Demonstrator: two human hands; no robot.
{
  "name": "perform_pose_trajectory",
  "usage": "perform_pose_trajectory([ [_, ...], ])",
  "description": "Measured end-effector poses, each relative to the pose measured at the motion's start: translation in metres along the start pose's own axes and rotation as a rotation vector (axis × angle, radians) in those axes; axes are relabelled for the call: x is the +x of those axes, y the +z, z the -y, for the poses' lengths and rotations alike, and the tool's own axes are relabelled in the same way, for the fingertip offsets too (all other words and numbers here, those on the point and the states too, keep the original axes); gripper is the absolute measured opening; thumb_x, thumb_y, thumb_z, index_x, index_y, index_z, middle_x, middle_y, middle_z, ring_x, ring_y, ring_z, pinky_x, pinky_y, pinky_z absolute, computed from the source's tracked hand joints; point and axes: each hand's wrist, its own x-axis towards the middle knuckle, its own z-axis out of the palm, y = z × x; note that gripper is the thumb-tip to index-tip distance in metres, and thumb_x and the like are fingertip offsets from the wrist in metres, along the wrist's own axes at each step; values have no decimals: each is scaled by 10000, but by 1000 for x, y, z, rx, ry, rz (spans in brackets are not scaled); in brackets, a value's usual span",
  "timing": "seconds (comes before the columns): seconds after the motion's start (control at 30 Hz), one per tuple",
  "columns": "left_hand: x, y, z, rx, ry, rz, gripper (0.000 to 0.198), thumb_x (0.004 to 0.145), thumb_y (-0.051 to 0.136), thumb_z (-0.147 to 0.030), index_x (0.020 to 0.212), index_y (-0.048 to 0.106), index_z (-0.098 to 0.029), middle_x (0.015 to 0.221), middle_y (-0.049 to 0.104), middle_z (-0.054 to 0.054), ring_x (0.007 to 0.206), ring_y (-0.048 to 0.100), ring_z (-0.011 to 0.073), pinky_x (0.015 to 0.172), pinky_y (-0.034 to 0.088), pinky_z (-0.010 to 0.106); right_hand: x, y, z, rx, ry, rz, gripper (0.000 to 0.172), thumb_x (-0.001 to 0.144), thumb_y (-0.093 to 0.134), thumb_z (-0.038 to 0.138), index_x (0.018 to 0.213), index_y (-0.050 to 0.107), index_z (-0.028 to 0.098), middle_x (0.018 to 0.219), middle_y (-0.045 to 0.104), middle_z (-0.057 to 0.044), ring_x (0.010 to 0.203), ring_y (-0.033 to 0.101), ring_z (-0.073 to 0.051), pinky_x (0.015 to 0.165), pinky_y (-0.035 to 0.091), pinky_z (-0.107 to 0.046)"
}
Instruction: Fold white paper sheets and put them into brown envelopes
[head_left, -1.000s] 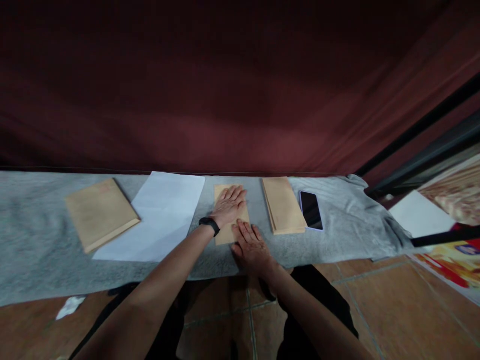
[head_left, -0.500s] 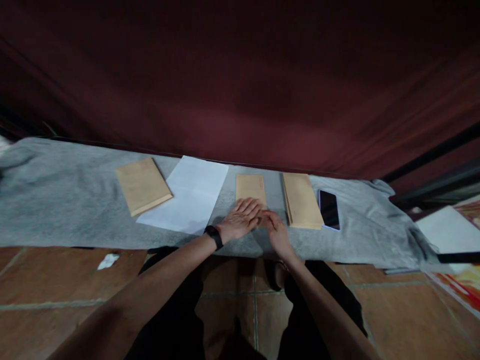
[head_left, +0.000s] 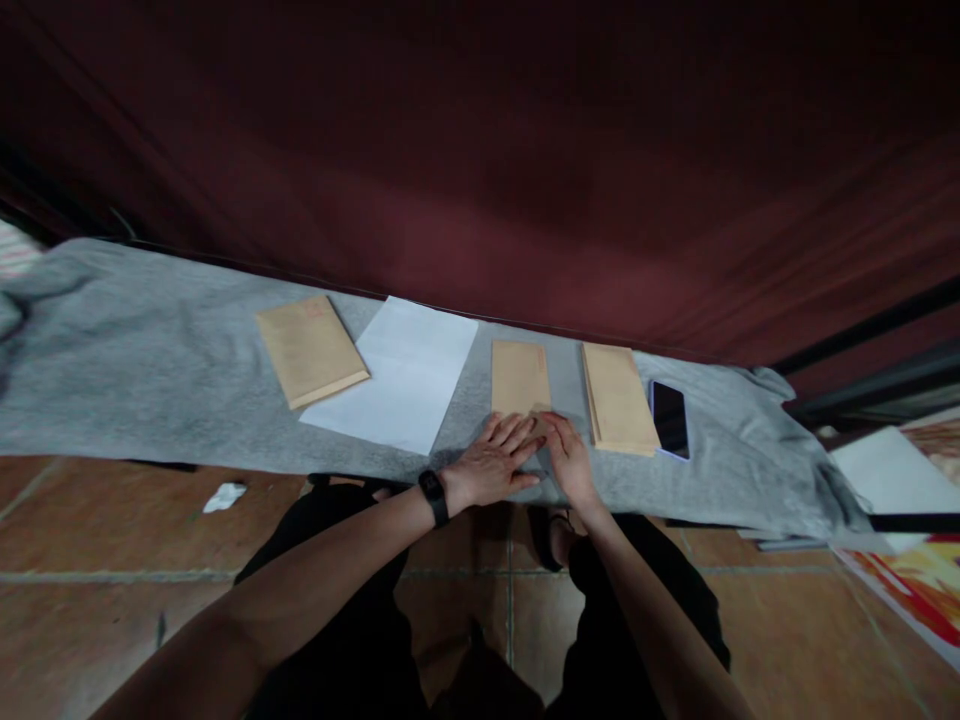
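Note:
A small brown paper envelope (head_left: pixel 520 375) lies flat in front of me, with red print near its top right corner. My left hand (head_left: pixel 495 462), with a black band at the wrist, rests palm down over the envelope's near end, its fingers spread. Beside it, my right hand (head_left: pixel 568 455) touches the envelope's near right edge with its fingers stretched out and close together. Both hands cover the near end of the envelope, so that part is hidden.
A stack of brown envelopes (head_left: pixel 619 400) and a phone (head_left: pixel 670 420) lie to the right on the grey cloth (head_left: pixel 187 350). At the left, another brown envelope stack (head_left: pixel 311 350) overlaps a white sheet (head_left: pixel 401 370). A dark red panel (head_left: pixel 480 200) rises behind.
My left hand has slid toward me along the envelope, baring more of it, and its fingers are spread wider. The view has shifted slightly.

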Motion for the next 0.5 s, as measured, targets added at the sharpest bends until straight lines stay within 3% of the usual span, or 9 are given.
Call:
perform_pose_trajectory([
  [0.13,-1,0,0,-1,24,3,746,1008,325,-646,1612,261,-214,1686,228,135,1577,136,296,1252,36,529,0,-1,6,-74,-45,24,470,1061,299,363,1381,608,211,1377,650,-103,1315,574,-229,1135,435,-493],
  [0.23,-4,1,2,6,45,13,793,1004,305,-663,1605,265,-147,1674,240,175,1577,143,283,1259,47,513,-2,-2,14,-183,-148,125,488,1076,285,358,1453,555,203,1470,590,-99,1403,505,-218,1187,380,-491],
  [0.37,-10,-1,3,7,61,2,756,1015,322,-626,1569,345,-113,1659,274,186,1574,163,263,1267,94,491,-8,-1,22,-391,-280,277,533,1091,290,383,1578,360,177,1596,435,-104,1499,371,-199,1248,280,-473],
  [0.5,-15,-5,7,21,65,23,728,1028,318,-583,1559,367,-87,1649,291,186,1558,225,267,1264,171,474,-16,1,24,-555,-271,268,620,1080,343,456,1620,230,173,1645,331,-112,1542,273,-212,1254,270,-469],
])
